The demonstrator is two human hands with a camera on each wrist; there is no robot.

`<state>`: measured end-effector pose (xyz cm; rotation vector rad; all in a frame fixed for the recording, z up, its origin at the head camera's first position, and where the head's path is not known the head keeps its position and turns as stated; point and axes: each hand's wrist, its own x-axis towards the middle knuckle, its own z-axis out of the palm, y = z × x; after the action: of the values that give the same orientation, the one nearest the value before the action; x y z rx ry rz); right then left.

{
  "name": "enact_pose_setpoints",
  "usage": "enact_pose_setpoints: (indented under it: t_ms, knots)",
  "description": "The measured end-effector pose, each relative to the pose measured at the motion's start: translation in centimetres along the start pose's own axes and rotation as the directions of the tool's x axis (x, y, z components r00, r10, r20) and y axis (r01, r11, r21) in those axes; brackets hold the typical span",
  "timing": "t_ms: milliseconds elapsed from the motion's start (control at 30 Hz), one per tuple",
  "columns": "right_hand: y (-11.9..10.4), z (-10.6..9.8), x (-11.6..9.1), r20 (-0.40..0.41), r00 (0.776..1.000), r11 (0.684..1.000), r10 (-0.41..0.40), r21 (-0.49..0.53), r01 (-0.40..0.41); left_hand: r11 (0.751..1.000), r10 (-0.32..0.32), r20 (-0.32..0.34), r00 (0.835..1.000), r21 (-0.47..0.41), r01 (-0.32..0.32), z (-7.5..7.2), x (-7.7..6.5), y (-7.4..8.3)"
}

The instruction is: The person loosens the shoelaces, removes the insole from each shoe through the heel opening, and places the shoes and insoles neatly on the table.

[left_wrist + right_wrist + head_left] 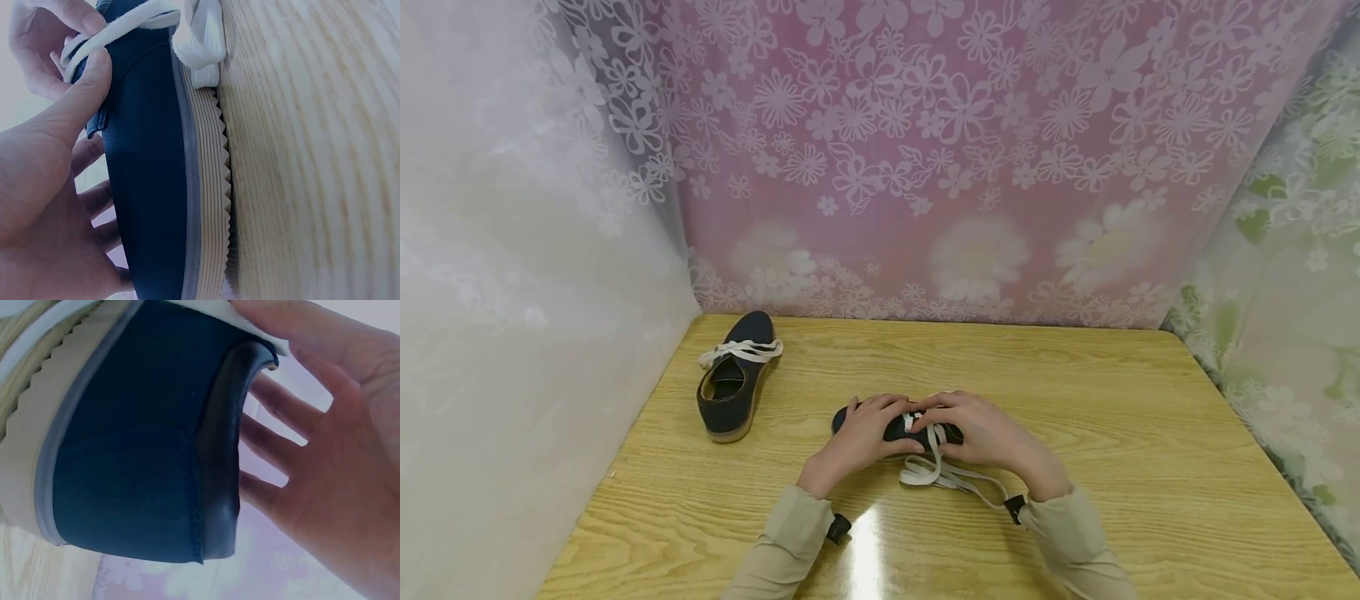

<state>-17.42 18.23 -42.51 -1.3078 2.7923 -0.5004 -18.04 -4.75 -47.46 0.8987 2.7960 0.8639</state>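
A dark blue lace-up shoe (147,156) with a ridged tan sole lies sideways before me, toe to the left. My left hand (868,433) grips it across the front: thumb near the lacing, other fingers along the far side. At the opening, my right hand (977,425) pinches the white shoelace (134,20), close to the left thumb. Its remaining fingers spread behind the heel part (125,494), as the right wrist view shows. A loose length of lace (951,477) falls over the near side onto the table. Both hands partly hide the lacing.
The matching shoe (730,408), its lace tied in a bow (748,350), stands at the table's back left. Under both shoes is a wood-grain table (1112,417). Flowered curtains (925,167) close off the back and both sides.
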Motion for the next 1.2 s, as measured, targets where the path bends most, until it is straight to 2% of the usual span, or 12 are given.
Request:
enact_pose_setpoints:
  t_ms: [233,333,400,500,600,667,733,867,1000,1067,1133,1200]
  knots:
    - [-0.3,0.2,0.5,-0.035,0.998,0.997,0.058,0.043,-0.056,1.0,0.003,-0.014,1.0,0.014,-0.002,-0.1,-0.1,0.0]
    - [-0.5,0.4,0.8,-0.102,0.991,0.996,0.09,0.02,-0.088,1.0,0.001,-0.015,1.0,0.021,-0.001,-0.2,-0.2,0.0]
    - [-0.5,0.6,1.0,-0.177,0.974,0.99,0.139,0.033,-0.136,1.0,0.001,-0.01,1.0,0.024,-0.001,-0.2,-0.2,-0.1]
    - [-0.1,0.6,1.1,-0.339,0.909,0.97,0.243,0.078,-0.23,1.0,0.001,-0.005,1.0,0.029,-0.001,-0.2,-0.1,-0.1]
    - [0.9,0.2,0.9,-0.466,0.798,0.924,0.382,0.189,-0.331,1.0,-0.008,0.0,1.0,0.015,0.008,-0.1,-0.1,-0.1]
    - [1.8,-0.2,0.7,-0.49,0.738,0.886,0.464,0.264,-0.382,1.0,-0.015,0.001,1.0,0.004,0.015,-0.1,-0.1,-0.1]
    - [2.7,-0.5,0.6,-0.456,0.706,0.838,0.541,0.359,-0.411,1.0,-0.018,0.005,1.0,0.001,0.018,-0.1,-0.1,0.0]
    - [4.3,-1.0,0.8,-0.359,0.712,0.766,0.604,0.507,-0.395,1.0,-0.017,0.014,1.0,0.016,0.017,0.0,-0.1,0.1]
    - [5.6,-1.3,1.5,-0.373,0.689,0.723,0.622,0.611,-0.322,0.999,-0.03,0.021,0.999,0.014,0.03,0.1,-0.1,0.1]
    - [6.0,-1.3,1.8,-0.391,0.682,0.718,0.618,0.633,-0.288,1.0,-0.029,0.018,0.999,0.009,0.029,0.1,-0.1,0.1]
    - [6.1,-1.1,1.8,-0.373,0.709,0.734,0.598,0.61,-0.298,1.0,-0.028,0.017,0.999,0.007,0.028,0.1,-0.1,0.1]
    - [6.0,-0.9,1.7,-0.321,0.763,0.774,0.561,0.531,-0.345,1.0,-0.027,0.016,1.0,0.007,0.027,0.0,0.0,0.1]
